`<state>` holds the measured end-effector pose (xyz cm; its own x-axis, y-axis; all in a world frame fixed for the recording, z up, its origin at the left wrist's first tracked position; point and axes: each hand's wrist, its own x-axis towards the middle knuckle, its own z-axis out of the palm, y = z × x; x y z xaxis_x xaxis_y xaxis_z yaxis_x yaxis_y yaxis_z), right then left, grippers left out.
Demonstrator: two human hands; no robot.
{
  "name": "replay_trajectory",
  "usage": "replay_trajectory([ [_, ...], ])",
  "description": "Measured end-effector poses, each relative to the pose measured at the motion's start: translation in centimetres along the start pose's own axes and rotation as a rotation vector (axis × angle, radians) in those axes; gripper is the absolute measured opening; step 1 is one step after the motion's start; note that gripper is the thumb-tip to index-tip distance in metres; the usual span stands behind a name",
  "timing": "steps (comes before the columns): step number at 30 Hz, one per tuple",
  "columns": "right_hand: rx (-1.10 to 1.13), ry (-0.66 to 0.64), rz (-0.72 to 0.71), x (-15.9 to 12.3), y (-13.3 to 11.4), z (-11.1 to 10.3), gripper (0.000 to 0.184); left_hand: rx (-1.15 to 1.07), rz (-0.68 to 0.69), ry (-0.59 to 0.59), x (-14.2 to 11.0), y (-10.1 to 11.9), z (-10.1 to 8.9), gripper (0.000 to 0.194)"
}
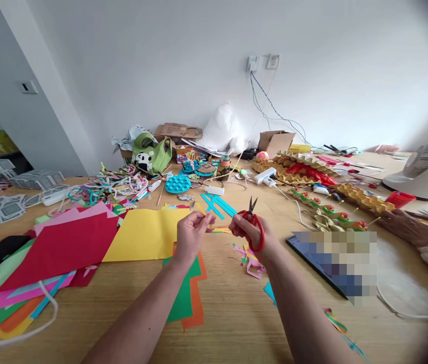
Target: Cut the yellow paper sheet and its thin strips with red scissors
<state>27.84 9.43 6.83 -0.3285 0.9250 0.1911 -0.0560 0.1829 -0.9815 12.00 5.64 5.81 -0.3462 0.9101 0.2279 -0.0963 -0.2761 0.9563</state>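
My left hand (193,232) is closed, pinching a small strip of yellow paper (200,208) between thumb and fingers. My right hand (251,231) is closed around red-handled scissors (258,237), whose dark blades point up and away from me, slightly parted. Behind and between the hands lie blue paper strips (217,205). Thin yellow and orange strips (222,230) rest on the table between them. A large yellow sheet (141,235) lies left of my left hand, and green paper (181,298) over orange paper (198,298) lies below it. Small pink scraps (252,265) are beneath my right hand.
Red paper (62,242) tops a stack of coloured sheets at left. A tablet or phone (316,265), partly pixelated, lies at right. Another person's hand (407,227) is at far right near egg-carton pieces (361,196). A white fan (422,172) stands behind. A green bag (155,156) sits at the back.
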Motion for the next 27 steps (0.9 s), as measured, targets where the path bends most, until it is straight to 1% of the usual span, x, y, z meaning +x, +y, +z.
replay_trajectory([
  [2, 0.100, -0.065, 0.026, -0.4, 0.5, 0.9, 0.038, 0.105, 0.143, 0.008, 0.3, -0.3, -0.1, 0.016],
  [3, 0.155, -0.080, 0.035, -0.6, 0.8, 1.3, 0.042, 0.155, 0.197, 0.001, 0.3, -0.4, -0.2, 0.018],
  [6, 0.337, -0.100, 0.086, -1.0, 1.8, 2.4, 0.048, 0.234, 0.287, -0.025, 0.0, -0.7, -0.5, 0.025],
  [7, 0.347, -0.111, 0.094, -1.1, 2.1, 2.6, 0.047, 0.230, 0.293, -0.033, -0.2, -0.7, -0.5, 0.026],
  [9, 0.288, -0.125, 0.090, -1.1, 2.7, 2.7, 0.041, 0.191, 0.278, -0.047, -0.5, -0.8, -0.6, 0.026],
  [11, 0.199, -0.099, 0.066, -1.1, 3.3, 2.8, 0.031, 0.164, 0.249, -0.066, -0.7, -0.8, -0.6, 0.026],
  [13, 0.150, -0.050, 0.044, -1.1, 3.8, 2.8, 0.024, 0.190, 0.246, -0.095, -0.8, -0.9, -0.7, 0.028],
  [15, 0.147, -0.036, 0.041, -1.2, 4.2, 3.1, 0.019, 0.246, 0.275, -0.129, -0.9, -1.0, -0.9, 0.030],
  [18, 0.187, -0.050, 0.084, -1.3, 4.4, 3.6, 0.017, 0.291, 0.310, -0.164, -0.9, -1.3, -1.3, 0.032],
  [21, 0.192, -0.053, 0.107, -1.4, 4.4, 4.2, 0.018, 0.261, 0.294, -0.187, -0.9, -1.8, -1.5, 0.031],
  [23, 0.175, -0.064, 0.101, -1.4, 4.5, 4.3, 0.018, 0.188, 0.261, -0.196, -1.0, -2.2, -1.4, 0.030],
  [25, 0.162, -0.060, 0.100, -1.5, 4.7, 4.3, 0.019, 0.070, 0.180, -0.181, -0.9, -2.7, -1.4, 0.032],
  [27, 0.148, -0.043, 0.098, -1.5, 4.9, 4.2, 0.022, -0.067, 0.036, -0.136, -0.8, -3.2, -1.3, 0.033],
])
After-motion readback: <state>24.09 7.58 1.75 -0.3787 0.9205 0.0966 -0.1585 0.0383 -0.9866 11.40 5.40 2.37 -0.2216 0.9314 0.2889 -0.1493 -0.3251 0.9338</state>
